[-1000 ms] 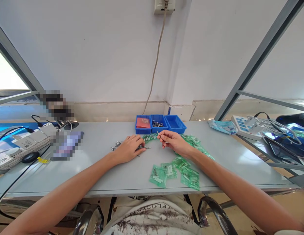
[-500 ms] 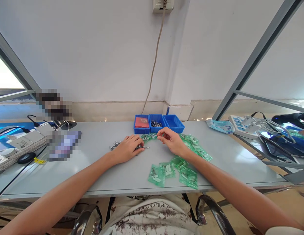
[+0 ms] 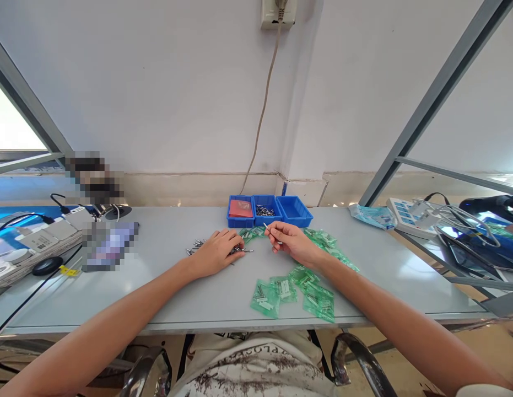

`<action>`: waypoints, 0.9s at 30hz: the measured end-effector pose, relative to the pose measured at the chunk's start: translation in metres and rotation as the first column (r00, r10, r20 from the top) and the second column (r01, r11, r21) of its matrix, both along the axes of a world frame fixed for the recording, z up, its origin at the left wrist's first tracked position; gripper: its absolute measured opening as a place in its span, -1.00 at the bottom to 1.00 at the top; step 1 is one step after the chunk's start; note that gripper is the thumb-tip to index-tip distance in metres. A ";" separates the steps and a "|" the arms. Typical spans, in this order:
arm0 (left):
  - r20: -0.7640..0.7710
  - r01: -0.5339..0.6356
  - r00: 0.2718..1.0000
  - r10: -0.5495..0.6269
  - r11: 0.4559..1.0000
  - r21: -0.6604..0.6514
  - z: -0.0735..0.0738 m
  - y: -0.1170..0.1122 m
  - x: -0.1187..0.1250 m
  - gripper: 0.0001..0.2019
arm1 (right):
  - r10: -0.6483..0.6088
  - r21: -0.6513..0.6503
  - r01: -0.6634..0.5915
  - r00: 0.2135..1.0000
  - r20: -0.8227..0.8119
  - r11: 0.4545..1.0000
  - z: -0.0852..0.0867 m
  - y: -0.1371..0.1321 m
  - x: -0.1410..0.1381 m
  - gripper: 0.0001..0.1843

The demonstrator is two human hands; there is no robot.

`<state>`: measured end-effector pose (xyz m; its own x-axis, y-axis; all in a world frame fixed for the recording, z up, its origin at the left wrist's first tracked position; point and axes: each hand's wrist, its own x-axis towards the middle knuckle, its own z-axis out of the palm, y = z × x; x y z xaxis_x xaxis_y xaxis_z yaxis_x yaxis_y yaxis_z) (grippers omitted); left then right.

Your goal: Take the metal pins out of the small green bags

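Note:
My left hand lies palm down over a pile of small metal pins, fingers stretched out across them. One pin pokes out past the fingertips on the right, and the pins beneath the palm are hidden. Between the thumb and fingers of my right hand is a slim metal pin, its pale tip pointing up and left. Behind the hands are green plastic packets with small pieces inside. More green packets lie nearer me, and others are partly under my right forearm.
Three joined blue bins stand at the back: one with red packets, one with small metal parts, and a right-hand bin. A phone-like blurred object and a black mouse lie left. A power strip with cables sits right.
My right hand has turned and lowered slightly, so the pin in its fingers now shows. My left hand keeps its place on the pile. The whole view has shifted a little.

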<state>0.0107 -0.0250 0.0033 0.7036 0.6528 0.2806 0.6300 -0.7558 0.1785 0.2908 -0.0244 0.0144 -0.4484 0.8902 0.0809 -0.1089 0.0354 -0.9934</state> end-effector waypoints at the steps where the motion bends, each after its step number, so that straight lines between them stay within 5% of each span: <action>1: -0.002 0.001 1.000 -0.001 1.000 0.001 0.000 0.000 0.000 -0.67 | 0.002 -0.020 -0.003 0.999 -0.032 1.000 0.000 0.001 0.000 -0.64; 8: -0.001 0.011 1.000 -0.011 1.000 0.004 -0.001 0.001 0.000 -0.72 | -0.052 -0.090 0.042 0.992 -0.113 0.995 0.001 0.006 0.005 -0.64; 14: 0.019 0.018 1.000 -0.018 1.000 0.009 -0.003 0.002 -0.001 -0.74 | -0.236 -0.118 0.224 0.966 -0.105 0.967 0.002 0.013 0.004 -0.65; 17: 0.027 0.026 0.999 -0.026 1.000 0.010 -0.003 0.003 -0.001 -0.75 | -0.281 -0.070 0.275 0.953 -0.115 0.959 -0.001 0.018 0.003 -0.60; 20: 0.031 0.034 0.999 -0.034 0.999 0.009 -0.003 0.002 0.000 -0.76 | -0.310 0.112 0.310 0.951 -0.013 0.944 -0.006 0.020 0.003 -0.49; 22: 0.035 0.043 0.998 -0.043 0.999 0.008 -0.002 0.002 0.000 -0.76 | -0.324 0.341 0.259 0.935 0.147 0.903 -0.008 0.017 0.003 -0.56; 24: 0.041 0.055 0.998 -0.055 0.998 0.007 -0.002 0.002 0.000 -0.75 | -0.304 0.565 0.069 0.892 0.334 0.822 -0.010 0.012 0.001 -0.70; 27: 0.051 0.071 0.996 -0.071 0.997 0.002 -0.003 0.002 0.000 -0.77 | -0.206 0.643 -0.249 0.812 0.546 0.724 -0.009 0.003 -0.003 -0.79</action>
